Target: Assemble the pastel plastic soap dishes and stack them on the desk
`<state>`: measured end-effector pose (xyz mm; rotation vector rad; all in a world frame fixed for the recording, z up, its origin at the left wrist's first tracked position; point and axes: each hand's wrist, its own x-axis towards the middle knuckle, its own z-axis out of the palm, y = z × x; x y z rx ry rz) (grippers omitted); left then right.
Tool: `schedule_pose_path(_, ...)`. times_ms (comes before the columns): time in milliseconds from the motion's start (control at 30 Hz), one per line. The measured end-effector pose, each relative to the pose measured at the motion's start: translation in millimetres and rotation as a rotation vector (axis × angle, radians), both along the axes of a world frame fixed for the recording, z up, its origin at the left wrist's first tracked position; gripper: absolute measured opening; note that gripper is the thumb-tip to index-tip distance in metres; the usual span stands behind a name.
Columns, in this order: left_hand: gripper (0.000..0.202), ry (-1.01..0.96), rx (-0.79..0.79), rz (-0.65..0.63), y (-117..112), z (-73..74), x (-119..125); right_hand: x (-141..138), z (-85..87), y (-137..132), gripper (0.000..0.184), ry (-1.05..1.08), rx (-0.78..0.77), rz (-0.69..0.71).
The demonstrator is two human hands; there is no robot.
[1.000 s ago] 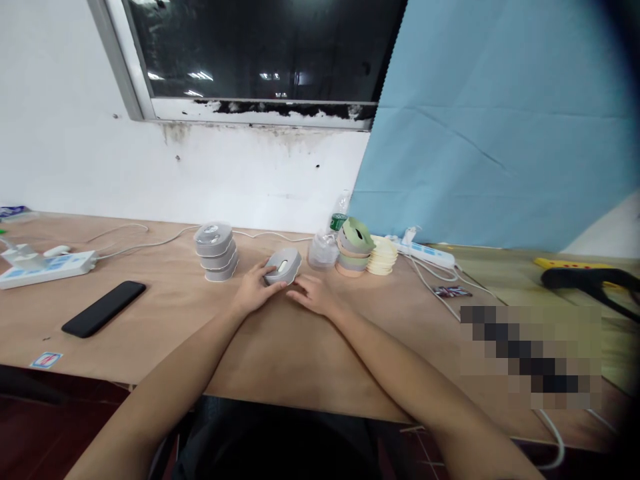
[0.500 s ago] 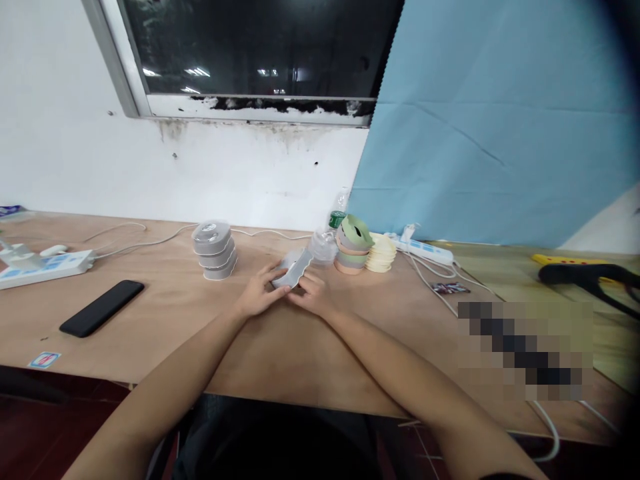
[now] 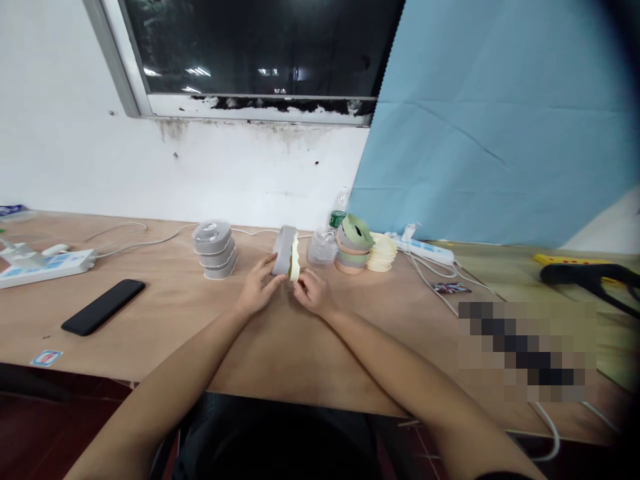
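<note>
Tilted up on its edge above the table is a grey ring-like container piece (image 3: pixel 284 251), with my left hand (image 3: pixel 259 285) closed around its lower left side. A cream wavy-edged piece (image 3: pixel 295 257) sits against its right side. My right hand (image 3: pixel 314 292) has its fingers curled at the lower end of that cream piece, seemingly pinching it; the fingertips are partly hidden. Behind my right hand lie clear plastic pieces (image 3: pixel 323 248). A stack of green, grey and peach rings (image 3: pixel 353 245) stands beside a pile of cream wavy pieces (image 3: pixel 381 253).
To the left stands a stack of grey containers with a clear top (image 3: pixel 215 250). A black phone (image 3: pixel 103 307) and a white power strip (image 3: pixel 47 269) lie farther left. Another power strip (image 3: pixel 425 251) with cables, and a small wrapper (image 3: pixel 451 287), are on the right.
The grey piece has been turned more upright, and the cream wavy edge now shows on its right side. Both hands stay in nearly the same place, with the right fingers lower on the piece.
</note>
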<state>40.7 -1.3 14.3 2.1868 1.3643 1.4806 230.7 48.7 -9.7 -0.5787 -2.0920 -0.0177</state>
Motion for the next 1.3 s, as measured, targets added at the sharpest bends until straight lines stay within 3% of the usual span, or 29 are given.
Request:
schedule_pose_path(200,0.043,-0.036,0.014,0.199,8,-1.9,-18,41,15.2,38,0.024,0.17,0.017,-0.209)
schedule_pose_path(367,0.047,0.05,-0.021,0.16,6,-2.9,-15,123,36.0,85,0.029,0.412,0.131,-0.621)
schedule_pose_path(467,0.049,0.107,-0.024,0.106,2,-3.5,-9,175,29.4,98,0.031,0.391,0.161,-0.78)
schedule_pose_path(567,0.049,0.155,-0.036,0.074,0,-4.7,-5,202,14.9,101,0.028,0.371,0.071,-0.878)
schedule_pose_path(733,0.048,0.191,-0.059,0.065,2,-7.7,-9,205,2.6,105,0.026,0.376,-0.037,-0.911)
schedule_pose_path(1067,0.048,0.203,-0.08,0.062,4,-8.7,-12,202,2.0,113,0.034,0.283,-0.05,-0.83)
schedule_pose_path(1300,0.047,0.199,-0.091,0.059,3,-8.0,-11,198,1.0,118,0.025,0.233,-0.06,-0.778)
